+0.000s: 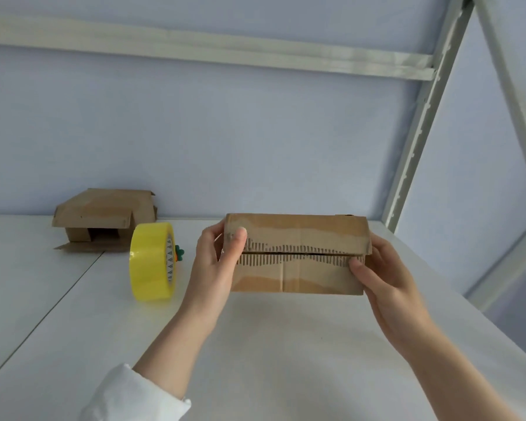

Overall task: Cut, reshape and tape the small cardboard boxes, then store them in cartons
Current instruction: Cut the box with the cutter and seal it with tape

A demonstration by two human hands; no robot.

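A white worktop (255, 344) is running back to a pale blue wall, and a person is holding the box (316, 281) over its middle, untaped seam facing the camera. The left hand (216, 262) is wrapping one end with its thumb pressing the upper flap, and the right hand (383, 275) is cupping the other, thumb on the seam, both grips closing on the box. Freeing a hand for the tape (149, 262), standing on edge off to the left, is probably risking the flaps springing apart.

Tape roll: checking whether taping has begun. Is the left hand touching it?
Apart. The head view shows bare table between the tape roll and the left hand, which grips the cardboard box.
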